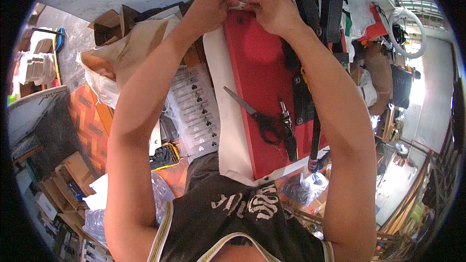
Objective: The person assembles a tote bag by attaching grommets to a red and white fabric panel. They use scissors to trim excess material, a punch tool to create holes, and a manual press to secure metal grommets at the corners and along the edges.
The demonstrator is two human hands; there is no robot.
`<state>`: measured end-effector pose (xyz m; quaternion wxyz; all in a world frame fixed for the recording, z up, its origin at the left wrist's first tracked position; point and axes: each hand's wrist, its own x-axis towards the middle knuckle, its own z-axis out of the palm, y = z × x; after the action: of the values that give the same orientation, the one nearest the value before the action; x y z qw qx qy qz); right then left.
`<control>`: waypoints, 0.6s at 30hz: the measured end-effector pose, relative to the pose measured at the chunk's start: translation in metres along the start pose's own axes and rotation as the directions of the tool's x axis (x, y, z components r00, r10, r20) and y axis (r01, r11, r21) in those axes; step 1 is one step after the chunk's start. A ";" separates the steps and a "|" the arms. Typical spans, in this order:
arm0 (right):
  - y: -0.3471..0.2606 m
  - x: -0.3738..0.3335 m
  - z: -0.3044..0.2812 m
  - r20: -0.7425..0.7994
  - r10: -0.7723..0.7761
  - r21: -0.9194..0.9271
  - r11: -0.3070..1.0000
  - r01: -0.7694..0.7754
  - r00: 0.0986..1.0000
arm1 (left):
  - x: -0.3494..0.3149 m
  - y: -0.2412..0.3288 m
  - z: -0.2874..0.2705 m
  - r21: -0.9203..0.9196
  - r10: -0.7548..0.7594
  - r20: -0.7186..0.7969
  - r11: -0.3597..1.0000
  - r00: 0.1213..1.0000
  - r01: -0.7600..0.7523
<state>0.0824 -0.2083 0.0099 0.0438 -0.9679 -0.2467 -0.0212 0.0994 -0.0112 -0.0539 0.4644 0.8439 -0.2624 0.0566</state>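
From the head camera, both arms stretch forward to the far end of a red board that lies on the bench. The left hand and the right hand meet there, fingers closed in a pinch on a small pale strip (tape or a scrap of cloth, too small to tell) right at the board's top edge. Both hands are nearly closed around it, thumbs pressed against forefingers.

To do this well, the pinch looks best kept close to the strip's ends, with even tension from both sides, so it stays flat and square to the board's edge rather than twisting.

Around the work: a white cloth runs along the board's left side and tucks beneath it. Black-handled scissors lie on the red surface, blades pointing up-left, and just beside them rests a small dark tool (pliers, perhaps). Black straps hang over the board's right edge near the right wrist and could snag it. To the left sit packets in clear bags, cardboard boxes and a beige bag, well apart from the hands.
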 end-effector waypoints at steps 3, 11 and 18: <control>0.007 0.022 -0.015 0.112 -0.017 0.051 0.999 0.011 0.994 | 0.010 0.000 -0.002 -0.015 -0.101 -0.016 0.995 0.995 0.101; 0.007 0.023 -0.013 0.071 -0.071 -0.039 0.996 0.074 0.995 | 0.005 0.012 -0.003 -0.002 -0.072 -0.083 0.997 0.994 0.072; 0.001 -0.004 -0.017 0.106 -0.253 0.044 0.967 0.250 0.962 | -0.009 0.014 -0.015 0.059 0.401 0.063 0.913 0.914 -0.404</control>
<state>0.0791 -0.2132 0.0266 0.0416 -0.9276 -0.3699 0.0308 0.0871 -0.0016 -0.0384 0.4061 0.7889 -0.4396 0.1395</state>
